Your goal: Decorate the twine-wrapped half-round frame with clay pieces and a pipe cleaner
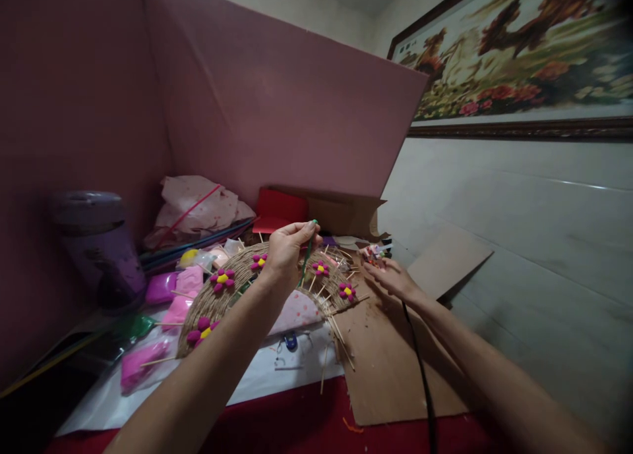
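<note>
My left hand [291,248] is raised over an arch of twine [198,309] woven around thin wooden sticks. Pinched between its thumb and finger is a thin green strip [306,259], which hangs down in front of the arch. Magenta flowers [222,279] with yellow centres sit on the twine. To the right, my right hand [393,279] is closed around a small, colourfully patterned glue gun [372,254], partly hidden by the fingers. A black cord [419,362] runs down from this hand.
Bags of pink clay [143,364] and a green bag [133,327] lie at left, beside a purple tumbler [101,250]. Brown cardboard [386,381] covers the right side. A blue object [291,340] rests on white paper [262,375]. Pink panels [277,98] stand behind.
</note>
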`<state>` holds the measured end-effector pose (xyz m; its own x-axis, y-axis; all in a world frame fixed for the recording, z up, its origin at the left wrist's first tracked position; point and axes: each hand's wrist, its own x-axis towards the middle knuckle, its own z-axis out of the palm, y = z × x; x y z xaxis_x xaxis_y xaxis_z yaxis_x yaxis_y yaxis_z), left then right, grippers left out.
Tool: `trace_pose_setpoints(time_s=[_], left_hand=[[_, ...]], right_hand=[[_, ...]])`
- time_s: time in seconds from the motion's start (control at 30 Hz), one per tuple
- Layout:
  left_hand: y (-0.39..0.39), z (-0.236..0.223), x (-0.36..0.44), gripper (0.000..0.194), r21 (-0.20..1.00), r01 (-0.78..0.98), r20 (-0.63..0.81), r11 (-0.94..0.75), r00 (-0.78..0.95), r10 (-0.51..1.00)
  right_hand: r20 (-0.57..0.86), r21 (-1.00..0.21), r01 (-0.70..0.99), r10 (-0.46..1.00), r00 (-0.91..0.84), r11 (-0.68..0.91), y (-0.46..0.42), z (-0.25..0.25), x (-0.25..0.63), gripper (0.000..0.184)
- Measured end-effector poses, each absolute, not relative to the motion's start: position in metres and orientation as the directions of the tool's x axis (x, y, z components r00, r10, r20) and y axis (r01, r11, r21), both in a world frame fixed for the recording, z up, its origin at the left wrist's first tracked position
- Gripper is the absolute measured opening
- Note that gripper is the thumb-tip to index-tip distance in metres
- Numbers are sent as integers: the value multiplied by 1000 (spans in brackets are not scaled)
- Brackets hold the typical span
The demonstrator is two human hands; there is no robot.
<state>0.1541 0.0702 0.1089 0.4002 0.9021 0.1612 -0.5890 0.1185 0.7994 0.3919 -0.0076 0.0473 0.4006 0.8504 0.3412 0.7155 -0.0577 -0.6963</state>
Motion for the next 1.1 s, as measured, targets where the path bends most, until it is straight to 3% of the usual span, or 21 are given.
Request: trace_pose_setpoints(time_s=[0.1, 0.17, 0.23, 0.3, 0.43, 0.53, 0.7, 0.77, 0.97, 1.1], left_hand=[[71, 108, 155, 13, 793, -597, 158, 125, 400, 903], [71, 108, 156, 14, 790, -599, 159, 128, 402, 902], [71, 108, 156, 14, 789, -600, 159, 130, 404, 901], [71, 107, 157, 14, 789, -599, 157, 133, 406, 900], [70, 107, 158, 15, 800, -584, 153, 138, 421, 894], [68, 105, 159, 19, 812, -561, 149, 159, 464, 873], [66, 99, 164, 26, 826, -537, 160, 171, 515, 842], [64, 96, 167, 28, 824, -543, 177, 163, 519, 836], [59, 86, 179, 27, 817, -550, 192, 176, 547, 815], [57, 84, 188, 29, 813, -557, 197, 172, 540, 818]], right_hand=[[314, -620, 772, 860, 403, -136, -26, 39, 407, 34], [242, -359, 902, 909, 338, -240, -39, 30, 416, 33], [186, -203, 960, 955, 231, -193, -49, 20, 424, 34], [143, -133, 982, 978, 149, -130, -57, 11, 431, 37], [48, -116, 991, 996, 74, -68, -64, 10, 439, 45], [123, -180, 981, 988, 95, -71, -61, 27, 428, 38], [454, -563, 810, 881, 136, 165, -47, 60, 368, 26], [455, -627, 742, 885, 99, 239, -38, 65, 341, 24], [379, -805, 532, 917, 122, 262, -3, 48, 304, 38], [333, -872, 399, 941, 60, 283, 11, 40, 307, 33]])
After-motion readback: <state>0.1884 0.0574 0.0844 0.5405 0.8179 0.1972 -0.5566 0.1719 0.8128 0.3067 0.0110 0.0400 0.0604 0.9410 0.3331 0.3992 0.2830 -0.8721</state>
